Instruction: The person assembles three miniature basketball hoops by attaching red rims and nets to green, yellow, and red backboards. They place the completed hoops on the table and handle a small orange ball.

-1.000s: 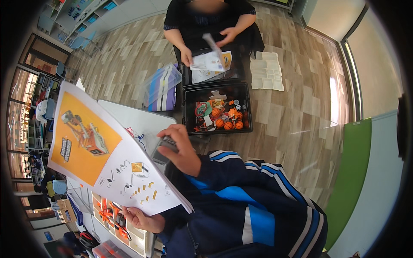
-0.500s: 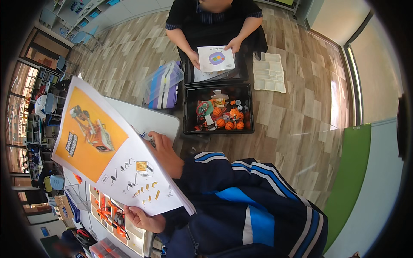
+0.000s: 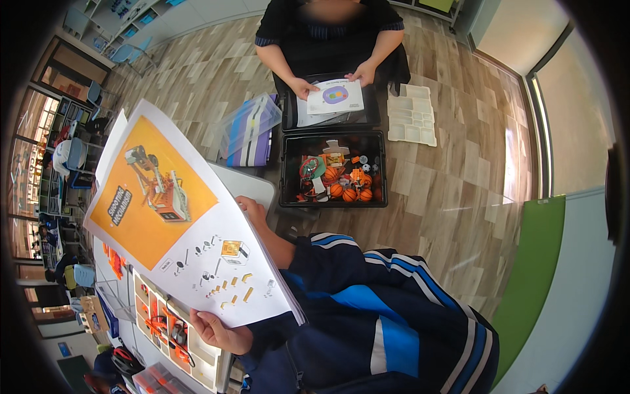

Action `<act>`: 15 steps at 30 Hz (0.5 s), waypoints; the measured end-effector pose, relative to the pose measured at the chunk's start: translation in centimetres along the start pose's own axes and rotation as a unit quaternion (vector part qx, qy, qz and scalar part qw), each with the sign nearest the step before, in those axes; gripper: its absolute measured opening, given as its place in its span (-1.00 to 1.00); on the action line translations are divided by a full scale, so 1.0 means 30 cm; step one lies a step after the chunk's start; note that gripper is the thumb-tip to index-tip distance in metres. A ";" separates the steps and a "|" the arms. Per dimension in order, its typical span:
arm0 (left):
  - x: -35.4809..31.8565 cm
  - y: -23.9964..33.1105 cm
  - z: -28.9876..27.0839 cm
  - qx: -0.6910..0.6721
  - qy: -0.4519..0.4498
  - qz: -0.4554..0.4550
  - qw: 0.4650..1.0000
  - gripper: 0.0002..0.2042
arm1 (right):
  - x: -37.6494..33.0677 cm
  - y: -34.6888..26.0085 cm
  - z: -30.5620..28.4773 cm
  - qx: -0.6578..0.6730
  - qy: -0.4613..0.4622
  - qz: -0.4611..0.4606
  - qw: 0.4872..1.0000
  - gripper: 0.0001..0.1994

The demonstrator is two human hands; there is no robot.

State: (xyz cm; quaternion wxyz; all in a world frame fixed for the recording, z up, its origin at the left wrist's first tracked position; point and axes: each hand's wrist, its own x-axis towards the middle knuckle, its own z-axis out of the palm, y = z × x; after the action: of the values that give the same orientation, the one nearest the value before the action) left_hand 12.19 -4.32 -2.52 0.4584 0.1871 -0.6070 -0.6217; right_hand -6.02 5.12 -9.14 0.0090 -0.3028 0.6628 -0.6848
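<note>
A stapled-looking paper booklet with an orange panel, a picture of an orange built model and drawings of small parts is held up at a slant. My left hand pinches its lower edge, thumb on the front. Behind the booklet's right edge is my right hand; its fingers are mostly hidden, so its grip cannot be made out. Beneath the booklet, a compartment tray holds orange and black parts. Across from me, a person holds a white leaflet in both hands.
A black bin holds orange balls and coloured parts, its black lid beside that person. An off-white divided tray lies on the floor. A clear lid leans on a purple striped box. My white table is partly covered.
The booklet has swung right and faces me more fully; another sheet shows behind its upper left edge. My right hand has shifted slightly upward. The other person's leaflet has moved right.
</note>
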 end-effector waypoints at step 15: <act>0.000 0.011 -0.010 0.017 0.085 -0.017 0.996 -0.68 | -0.016 -0.053 -0.057 -0.001 0.000 0.024 1.000 -0.42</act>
State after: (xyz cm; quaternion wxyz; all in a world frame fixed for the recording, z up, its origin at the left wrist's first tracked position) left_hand 12.53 -4.44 -2.27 0.4943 0.2570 -0.5732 -0.6008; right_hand -5.73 7.06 -7.77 0.0250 -0.2862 0.6709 -0.6836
